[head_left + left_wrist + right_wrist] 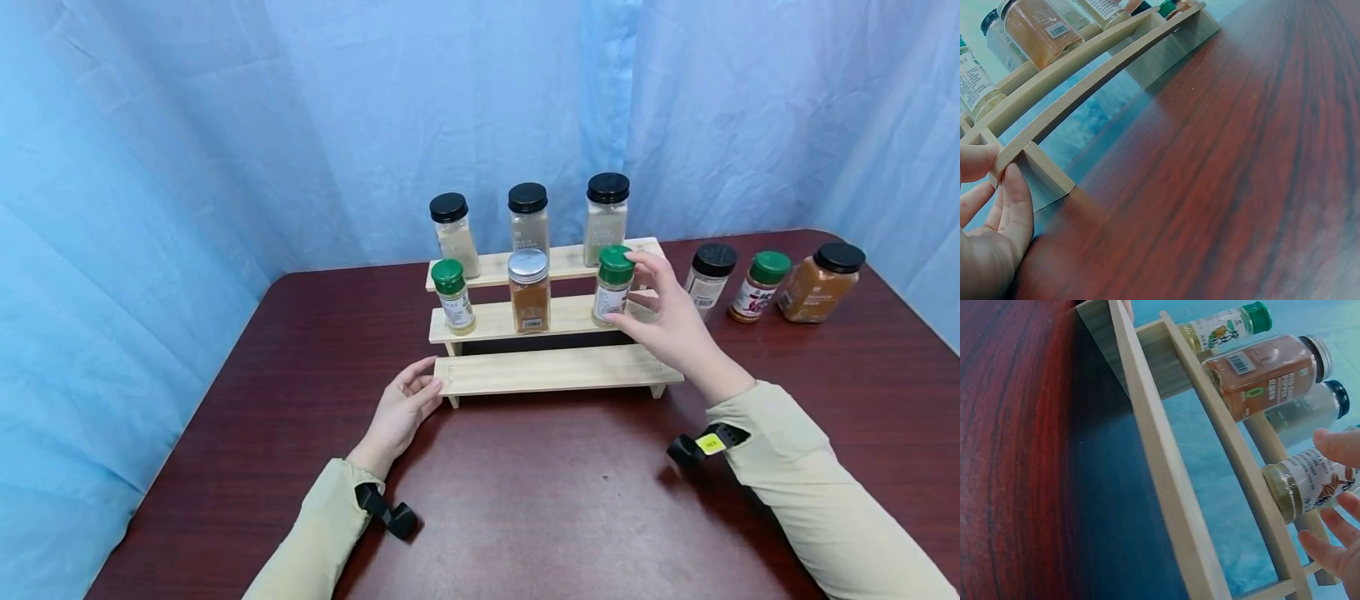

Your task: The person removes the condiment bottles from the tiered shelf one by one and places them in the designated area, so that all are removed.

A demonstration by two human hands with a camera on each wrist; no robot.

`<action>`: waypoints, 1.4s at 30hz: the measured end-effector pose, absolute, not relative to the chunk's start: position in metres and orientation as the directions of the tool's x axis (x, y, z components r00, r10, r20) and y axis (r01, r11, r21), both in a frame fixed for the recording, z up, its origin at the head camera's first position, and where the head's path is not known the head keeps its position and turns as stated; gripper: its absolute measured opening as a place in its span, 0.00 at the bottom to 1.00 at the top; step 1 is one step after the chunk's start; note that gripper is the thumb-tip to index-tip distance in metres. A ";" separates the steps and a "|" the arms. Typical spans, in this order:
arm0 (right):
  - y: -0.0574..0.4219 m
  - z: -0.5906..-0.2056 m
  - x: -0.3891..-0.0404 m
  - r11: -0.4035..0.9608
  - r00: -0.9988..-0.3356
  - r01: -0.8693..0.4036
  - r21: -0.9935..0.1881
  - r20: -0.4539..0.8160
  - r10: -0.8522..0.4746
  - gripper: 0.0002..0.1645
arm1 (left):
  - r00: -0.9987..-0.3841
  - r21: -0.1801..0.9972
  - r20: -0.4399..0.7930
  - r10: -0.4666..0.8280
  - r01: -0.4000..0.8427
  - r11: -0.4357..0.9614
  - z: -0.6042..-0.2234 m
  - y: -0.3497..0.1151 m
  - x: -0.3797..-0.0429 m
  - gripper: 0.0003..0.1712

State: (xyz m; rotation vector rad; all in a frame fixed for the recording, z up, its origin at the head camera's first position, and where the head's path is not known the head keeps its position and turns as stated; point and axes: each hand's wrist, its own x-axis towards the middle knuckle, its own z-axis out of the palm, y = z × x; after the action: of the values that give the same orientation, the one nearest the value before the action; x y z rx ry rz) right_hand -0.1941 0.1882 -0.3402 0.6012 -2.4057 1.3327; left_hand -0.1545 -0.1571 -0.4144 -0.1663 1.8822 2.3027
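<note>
My left hand pinches the left end of the lowest step of a three-step wooden spice rack, thumb above and fingers below in the left wrist view. With thumb and fingers, my right hand holds a green-capped spice jar that stands upright at the right of the middle step. Some of its fingers spread past the jar in the right wrist view. Also on that step are a silver-lidded jar of brown powder and another green-capped jar.
Three black-lidded jars line the top step. Right of the rack, on the dark red table, stand a black-capped jar, a green-capped jar and a wide black-lidded jar of orange-brown powder. Blue curtains hang behind.
</note>
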 end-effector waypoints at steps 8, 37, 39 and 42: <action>0.185 -0.345 -0.193 0.444 -0.861 -0.504 -0.741 0.469 -0.197 0.46 | -0.981 0.964 -0.188 0.051 -0.195 -0.183 -0.415 -0.157 -0.154 0.29; 0.182 -0.349 -0.195 0.431 -0.841 -0.538 -0.725 0.500 -0.208 0.41 | -0.982 0.963 -0.181 0.049 -0.187 -0.192 -0.414 -0.157 -0.153 0.29; 0.183 -0.348 -0.194 0.441 -0.841 -0.536 -0.719 0.496 -0.214 0.41 | -0.982 0.963 -0.180 0.053 -0.186 -0.197 -0.414 -0.157 -0.153 0.29; 0.185 -0.349 -0.193 0.456 -0.838 -0.541 -0.707 0.499 -0.222 0.42 | -0.982 0.962 -0.179 0.056 -0.187 -0.198 -0.415 -0.157 -0.154 0.29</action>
State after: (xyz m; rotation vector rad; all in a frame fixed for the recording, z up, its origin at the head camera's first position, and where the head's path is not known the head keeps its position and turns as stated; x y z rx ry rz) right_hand -0.1934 0.1852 -0.3487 0.6481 -2.3749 1.3325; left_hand -0.1535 -0.1565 -0.4149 -0.1560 1.8807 2.3117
